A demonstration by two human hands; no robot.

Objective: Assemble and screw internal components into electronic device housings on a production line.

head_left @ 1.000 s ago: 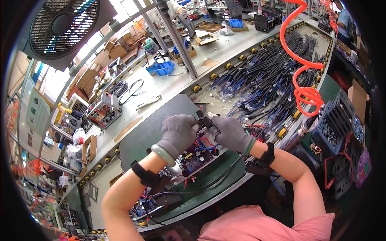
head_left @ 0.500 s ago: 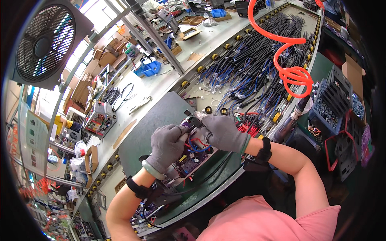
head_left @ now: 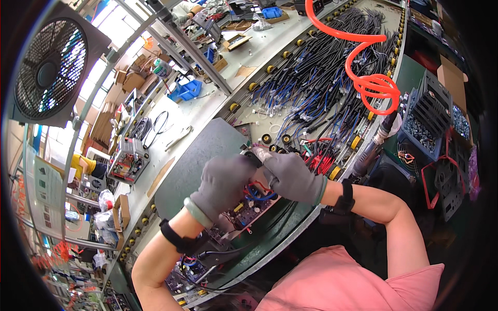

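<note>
Both my hands wear grey gloves and meet over a purple circuit board point(head_left: 252, 213) with yellow, red and blue parts, lying on the green mat. My right hand point(head_left: 294, 177) is closed, its fingertips pinching a small black part point(head_left: 252, 158) at the board's far end. Curled beside it is my left hand point(head_left: 224, 185), its fingers blurred and touching or nearly touching that part; what it grips is hidden. Blue and red wires point(head_left: 258, 192) loop over the board just below my right fingers. A black cable point(head_left: 220, 254) runs near my left wrist.
A heap of black cables point(head_left: 332, 72) with blue and white ends fills the roller line ahead. A coiled orange air hose point(head_left: 381, 93) hangs at the right, above a blue bin of screws point(head_left: 419, 136). A second board point(head_left: 189, 269) lies by my left forearm. A large fan point(head_left: 49, 70) stands upper left.
My left hand has shifted slightly and blurs with motion, while my right stays pinched on the black part. The whole view has moved a little.
</note>
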